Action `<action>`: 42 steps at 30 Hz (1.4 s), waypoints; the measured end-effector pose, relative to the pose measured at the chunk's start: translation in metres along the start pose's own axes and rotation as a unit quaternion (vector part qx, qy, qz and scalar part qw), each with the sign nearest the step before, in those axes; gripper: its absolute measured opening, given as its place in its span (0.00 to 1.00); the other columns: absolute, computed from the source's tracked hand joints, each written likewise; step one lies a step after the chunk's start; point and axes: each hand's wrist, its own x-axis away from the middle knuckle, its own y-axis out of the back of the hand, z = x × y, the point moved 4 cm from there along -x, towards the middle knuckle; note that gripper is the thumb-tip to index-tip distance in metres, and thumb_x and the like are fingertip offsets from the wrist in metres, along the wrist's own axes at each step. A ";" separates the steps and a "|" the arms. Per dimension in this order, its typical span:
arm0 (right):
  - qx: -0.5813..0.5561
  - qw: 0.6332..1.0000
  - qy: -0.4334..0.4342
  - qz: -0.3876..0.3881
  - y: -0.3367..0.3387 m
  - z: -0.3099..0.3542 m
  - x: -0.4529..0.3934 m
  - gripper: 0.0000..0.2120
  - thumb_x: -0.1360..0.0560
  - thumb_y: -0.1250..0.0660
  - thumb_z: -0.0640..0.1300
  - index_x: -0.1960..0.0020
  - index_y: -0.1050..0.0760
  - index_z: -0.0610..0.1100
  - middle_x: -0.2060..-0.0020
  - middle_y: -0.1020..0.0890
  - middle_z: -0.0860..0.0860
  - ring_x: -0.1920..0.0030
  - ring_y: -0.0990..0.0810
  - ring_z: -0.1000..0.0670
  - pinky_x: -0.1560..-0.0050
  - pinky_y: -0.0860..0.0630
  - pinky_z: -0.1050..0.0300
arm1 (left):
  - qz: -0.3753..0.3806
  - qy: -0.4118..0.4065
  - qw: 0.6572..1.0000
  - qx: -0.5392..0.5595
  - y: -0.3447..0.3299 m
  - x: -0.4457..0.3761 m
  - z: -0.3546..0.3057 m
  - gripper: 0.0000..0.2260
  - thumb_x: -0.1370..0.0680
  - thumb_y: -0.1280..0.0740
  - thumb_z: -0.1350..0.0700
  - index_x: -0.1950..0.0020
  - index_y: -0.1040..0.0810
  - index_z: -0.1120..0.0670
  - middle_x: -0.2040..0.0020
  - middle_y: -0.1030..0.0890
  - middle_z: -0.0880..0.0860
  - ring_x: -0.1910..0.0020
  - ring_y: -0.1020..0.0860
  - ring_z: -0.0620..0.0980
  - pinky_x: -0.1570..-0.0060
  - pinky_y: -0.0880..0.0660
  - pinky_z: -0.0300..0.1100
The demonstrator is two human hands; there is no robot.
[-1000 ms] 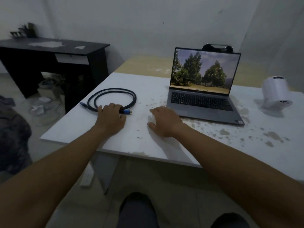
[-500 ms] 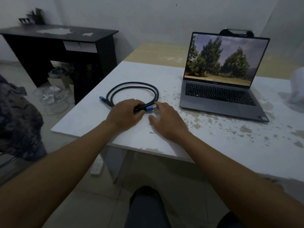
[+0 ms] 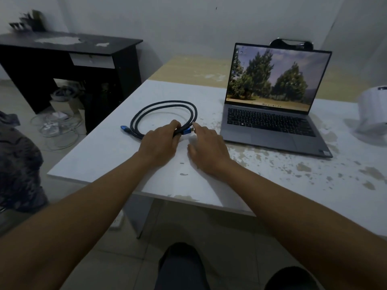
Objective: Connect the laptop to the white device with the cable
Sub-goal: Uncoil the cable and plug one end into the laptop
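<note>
Other things in the room

A black desk (image 3: 69, 46) with a white drawer (image 3: 93, 60) stood by the wall on the left. The white table (image 3: 129, 164) had chipped, spotty paint. A dark cloth (image 3: 18, 164) lay at the far left, above the tiled floor (image 3: 230, 248).

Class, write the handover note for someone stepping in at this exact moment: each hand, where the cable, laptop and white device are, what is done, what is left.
Left hand: closed around the cable just behind its blue plug, lifting that end slightly.
Right hand: open, palm down on the table, forefinger reaching to the plug's tip.
Cable: coiled on the table, left of the laptop; the other blue plug lies free at the coil's left.
Laptop: open, screen on.
White device: far right, partly out of frame.
Done: one plug end picked up.
Left: uncoil the cable, plug one end into each machine.
</note>
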 end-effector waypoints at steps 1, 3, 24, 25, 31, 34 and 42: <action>0.017 1.000 0.006 -0.003 0.001 -0.002 -0.002 0.30 0.22 0.40 0.50 0.23 0.42 0.44 0.32 0.27 0.47 0.33 0.31 0.45 0.34 0.36 0.47 | -0.001 -0.002 1.000 -0.006 -0.002 -0.002 0.000 0.08 0.17 0.39 0.53 0.39 0.27 0.52 0.56 0.19 0.51 0.62 0.25 0.55 0.60 0.32 0.48; 0.037 0.999 0.017 -0.012 0.001 -0.004 -0.006 0.30 0.22 0.40 0.50 0.23 0.41 0.44 0.32 0.28 0.48 0.33 0.32 0.45 0.34 0.37 0.48 | 0.005 -0.001 1.000 -0.019 -0.006 -0.005 0.001 0.10 0.17 0.40 0.53 0.38 0.25 0.52 0.51 0.17 0.52 0.57 0.23 0.55 0.56 0.32 0.49; -0.582 0.732 -0.351 0.051 0.024 -0.011 0.055 0.23 0.21 0.42 0.60 0.39 0.24 0.44 0.49 0.16 0.47 0.49 0.18 0.48 0.45 0.22 0.49 | 0.026 -0.078 0.997 0.013 0.003 0.059 -0.129 0.23 0.25 0.41 0.55 0.32 0.27 0.63 0.45 0.21 0.60 0.49 0.23 0.59 0.52 0.25 0.54; -0.586 0.725 -0.357 0.054 0.028 -0.016 0.059 0.21 0.20 0.41 0.57 0.39 0.24 0.42 0.49 0.16 0.45 0.51 0.18 0.47 0.50 0.21 0.50 | 0.036 -0.080 0.995 0.046 0.004 0.065 -0.134 0.23 0.27 0.41 0.55 0.33 0.27 0.62 0.45 0.22 0.59 0.49 0.24 0.59 0.51 0.26 0.54; -0.705 0.634 -0.316 0.027 0.064 -0.037 0.080 0.13 0.16 0.44 0.44 0.41 0.27 0.37 0.56 0.15 0.44 0.55 0.14 0.43 0.50 0.18 0.41 | -0.137 0.098 0.968 0.183 0.045 0.083 -0.108 0.16 0.21 0.33 0.52 0.35 0.26 0.55 0.36 0.25 0.52 0.36 0.30 0.51 0.38 0.36 0.45; -0.754 0.589 -0.292 -0.003 0.078 -0.045 0.091 0.13 0.16 0.44 0.45 0.46 0.27 0.36 0.65 0.21 0.45 0.64 0.17 0.45 0.54 0.17 0.42 | -0.086 0.340 0.905 0.243 0.045 0.085 -0.077 0.24 0.20 0.32 0.49 0.27 0.32 0.57 0.27 0.29 0.60 0.28 0.33 0.62 0.30 0.36 0.57; -0.824 0.519 -0.224 -0.027 0.093 -0.048 0.105 0.19 0.16 0.45 0.50 0.36 0.29 0.36 0.66 0.24 0.46 0.67 0.21 0.47 0.58 0.19 0.45 | 0.128 0.305 0.809 0.485 0.041 0.077 -0.114 0.20 0.16 0.45 0.42 0.37 0.22 0.52 0.40 0.17 0.52 0.39 0.21 0.56 0.44 0.28 0.48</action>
